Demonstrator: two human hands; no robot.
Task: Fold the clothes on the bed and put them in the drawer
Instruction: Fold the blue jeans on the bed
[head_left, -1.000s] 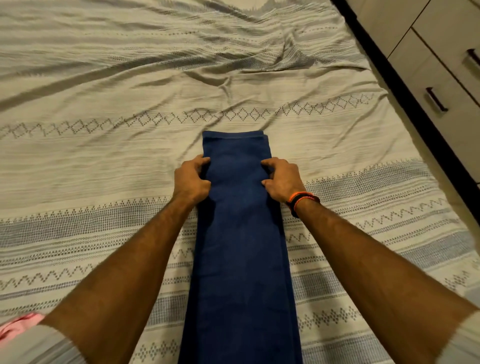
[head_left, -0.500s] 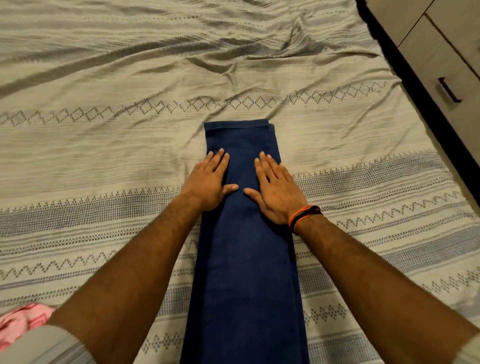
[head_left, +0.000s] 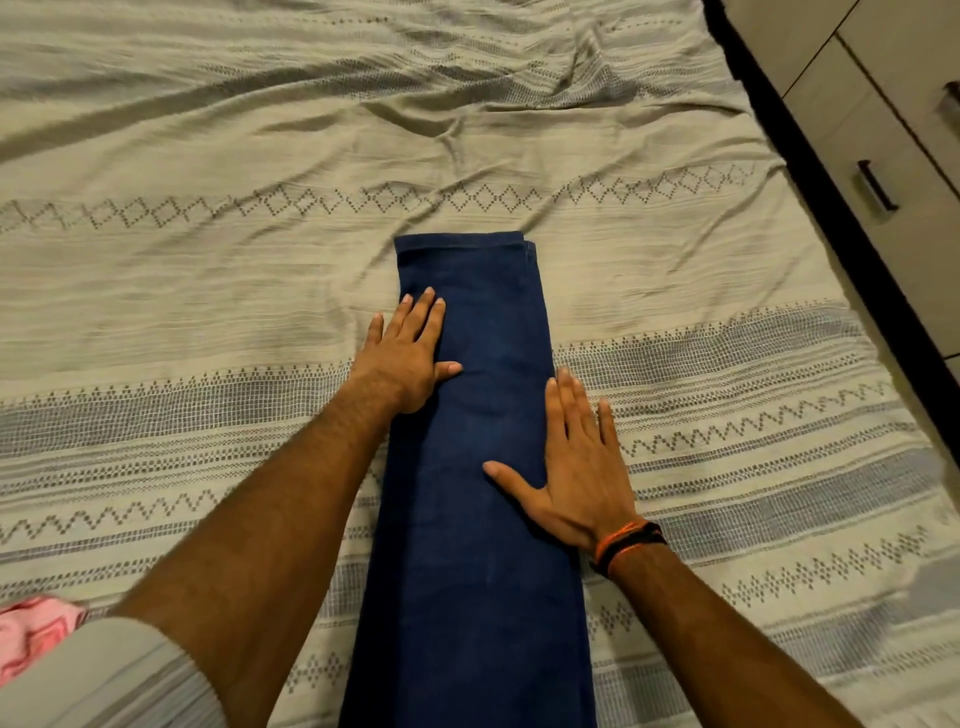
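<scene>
Dark blue trousers (head_left: 483, 467) look like matt, dense denim cloth; the bedspread (head_left: 208, 322) is woven, wrinkled cotton-like fabric; drawer handle (head_left: 875, 186) dark metal.

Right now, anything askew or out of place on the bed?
Nothing serious. The blue trousers lie straight, both hands flat on them: left hand, right hand. The bedsheet is wrinkled beyond them, and a pink garment sits unfolded at the near left edge.

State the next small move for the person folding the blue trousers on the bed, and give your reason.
Probably grip the far hem and bring it back toward the body. The blue trousers lie as one long flat strip, and both the left hand and right hand rest open on them, so smoothing seems done.
</scene>
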